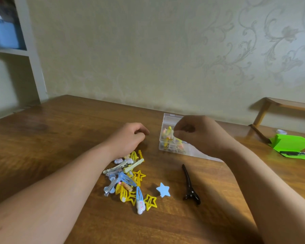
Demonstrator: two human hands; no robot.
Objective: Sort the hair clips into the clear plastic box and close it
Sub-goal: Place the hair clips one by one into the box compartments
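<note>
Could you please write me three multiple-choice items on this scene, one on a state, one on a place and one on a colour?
1. The clear box is: A shut; B open with yellow clips inside; C open and empty.
2. The black clip lies: A in the clear box; B on the pile; C on the table, right of the lone star clip.
3. The lone star clip is: A blue; B red; C green.
Answers: 1 B, its top is uncovered and the yellow clips show through its wall; 2 C, it rests on bare wood, apart from the pile; 3 A, it is light blue.
</note>
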